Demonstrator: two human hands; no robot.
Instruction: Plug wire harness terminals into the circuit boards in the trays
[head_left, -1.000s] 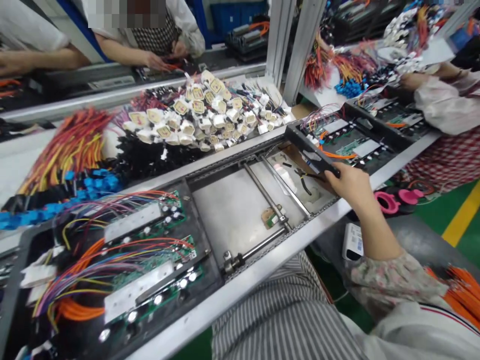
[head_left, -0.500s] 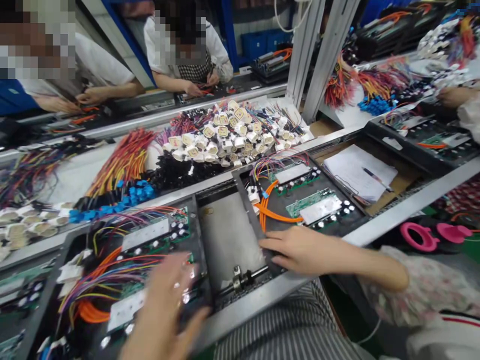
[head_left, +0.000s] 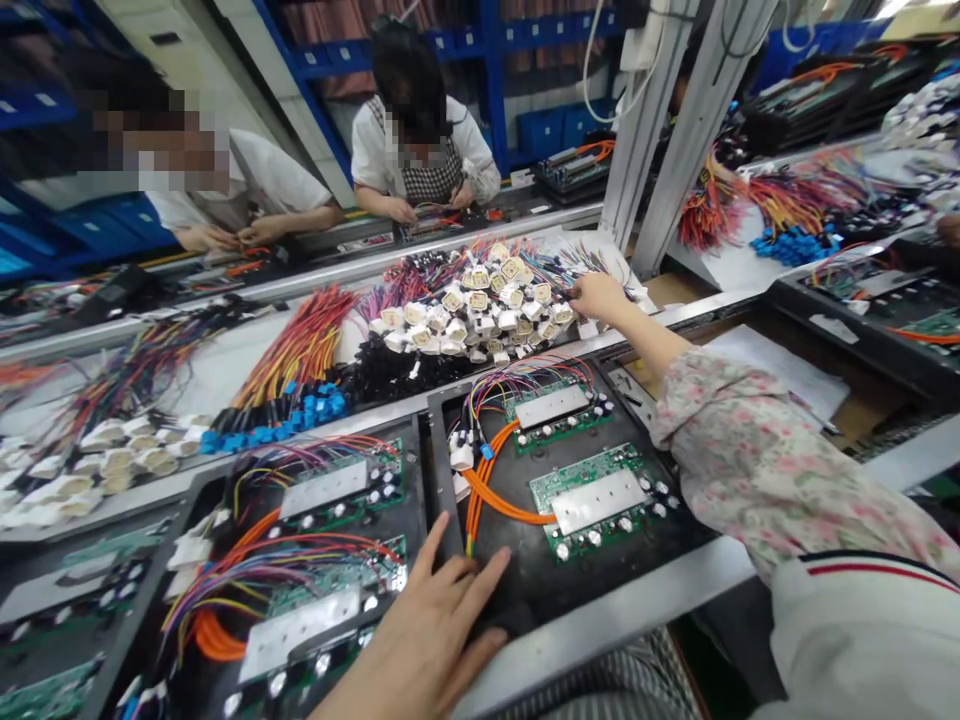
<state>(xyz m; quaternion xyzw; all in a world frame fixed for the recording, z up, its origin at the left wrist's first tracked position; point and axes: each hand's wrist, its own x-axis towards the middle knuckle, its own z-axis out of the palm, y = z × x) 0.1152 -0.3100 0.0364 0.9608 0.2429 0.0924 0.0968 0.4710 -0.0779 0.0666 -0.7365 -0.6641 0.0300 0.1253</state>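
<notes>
My left hand (head_left: pixel 435 620) rests with spread fingers on the near left corner of a black tray (head_left: pixel 517 590). In that tray lie two green boards with metal plates (head_left: pixel 600 498), thick orange wires (head_left: pixel 487 480) and a white connector (head_left: pixel 460 454). My right hand (head_left: pixel 596 298) reaches over the far rail to the right end of a pile of white connectors (head_left: pixel 487 305). Its fingers are pressed together at the dark wire ends there; what they pinch, if anything, is too small to make out.
Another wired tray (head_left: pixel 412 450) stands at the left. Blue connectors (head_left: pixel 277 418) with red and yellow wires lie behind it. Papers (head_left: pixel 780 370) lie right of my right sleeve. A metal post (head_left: pixel 645 140) rises at the back. Two people work across the bench.
The black tray has moved left against its neighbour, closing the gap. My right hand has left its near edge for the connector pile. My left hand has moved right onto its corner.
</notes>
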